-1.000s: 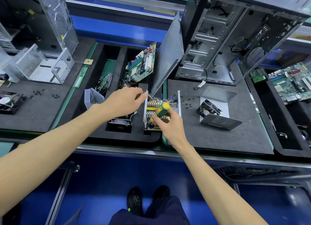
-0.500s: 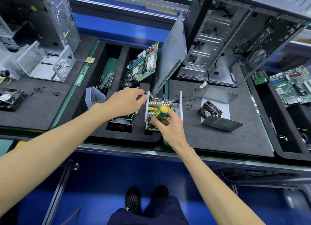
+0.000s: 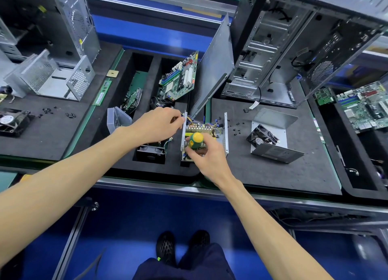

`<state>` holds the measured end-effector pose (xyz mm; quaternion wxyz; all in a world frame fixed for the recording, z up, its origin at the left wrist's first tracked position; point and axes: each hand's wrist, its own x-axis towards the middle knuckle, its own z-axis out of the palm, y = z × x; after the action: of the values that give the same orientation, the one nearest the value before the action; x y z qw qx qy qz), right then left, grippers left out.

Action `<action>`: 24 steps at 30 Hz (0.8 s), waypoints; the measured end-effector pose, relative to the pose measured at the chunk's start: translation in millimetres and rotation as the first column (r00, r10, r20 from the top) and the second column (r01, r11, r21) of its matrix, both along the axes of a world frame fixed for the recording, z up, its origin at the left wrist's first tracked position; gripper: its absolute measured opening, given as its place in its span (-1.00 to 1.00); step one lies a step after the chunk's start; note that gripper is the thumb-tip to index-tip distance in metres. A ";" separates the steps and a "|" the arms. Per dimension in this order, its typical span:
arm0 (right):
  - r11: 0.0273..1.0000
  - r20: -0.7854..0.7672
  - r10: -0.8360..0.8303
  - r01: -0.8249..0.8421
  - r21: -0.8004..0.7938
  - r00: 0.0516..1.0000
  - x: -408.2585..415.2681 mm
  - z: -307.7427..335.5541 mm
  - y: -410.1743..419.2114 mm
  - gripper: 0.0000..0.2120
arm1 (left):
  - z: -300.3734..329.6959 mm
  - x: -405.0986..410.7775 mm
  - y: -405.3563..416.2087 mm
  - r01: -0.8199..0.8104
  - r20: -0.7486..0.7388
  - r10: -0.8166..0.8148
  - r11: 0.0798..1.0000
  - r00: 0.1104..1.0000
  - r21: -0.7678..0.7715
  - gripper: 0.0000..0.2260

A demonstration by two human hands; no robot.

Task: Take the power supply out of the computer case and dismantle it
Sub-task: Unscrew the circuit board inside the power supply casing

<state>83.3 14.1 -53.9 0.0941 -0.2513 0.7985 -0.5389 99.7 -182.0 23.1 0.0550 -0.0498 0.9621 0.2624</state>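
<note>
The open power supply (image 3: 225, 133), a bare metal shell with its circuit board and coloured wires showing, sits at the bench's front edge. My left hand (image 3: 159, 122) pinches the top of its left wall. My right hand (image 3: 206, 154) grips a screwdriver with a green and yellow handle (image 3: 195, 140), held upright over the board; its tip is hidden inside the shell. The emptied black computer case (image 3: 294, 44) stands open behind. The supply's removed cover with its fan (image 3: 270, 139) lies to the right on the mat.
Loose black screws (image 3: 236, 128) lie on the mat right of the supply. A foam tray (image 3: 117, 158) on the left holds a motherboard (image 3: 180, 78), a fan (image 3: 150, 151) and a clear plastic box (image 3: 117, 118). A grey side panel (image 3: 216, 65) leans behind the supply. Another motherboard (image 3: 363, 105) sits at far right.
My right hand has shifted slightly on the screwdriver handle, which stays upright over the board. My left hand keeps its hold on the shell's left wall.
</note>
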 end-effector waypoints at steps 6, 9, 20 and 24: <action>0.999 0.037 -0.033 0.033 -0.006 0.999 0.6 -1.7 1.4 -0.83 | -2.0 0.5 -1.9 -0.014 0.014 0.014 1.000 1.000 0.024 -0.69; 0.999 0.045 -0.040 0.040 0.010 0.998 -0.3 -2.5 2.4 -0.83 | -1.9 0.7 -1.8 -0.015 0.020 0.015 0.999 1.000 0.034 -0.70; 0.999 0.088 -0.033 0.037 -0.036 0.996 3.9 -2.1 6.0 -0.83 | -0.2 0.8 -1.4 -0.017 0.020 0.016 0.999 1.000 0.048 -0.70; 0.993 0.131 -0.042 0.056 -0.102 0.990 7.0 -0.7 8.8 -0.76 | -0.4 1.5 -1.8 -0.017 0.011 0.017 0.998 1.000 0.062 -0.69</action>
<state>90.4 22.9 -54.7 0.1189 -0.2010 0.7672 -0.5974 101.2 -183.8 22.7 0.0593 -0.0576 0.9527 0.2923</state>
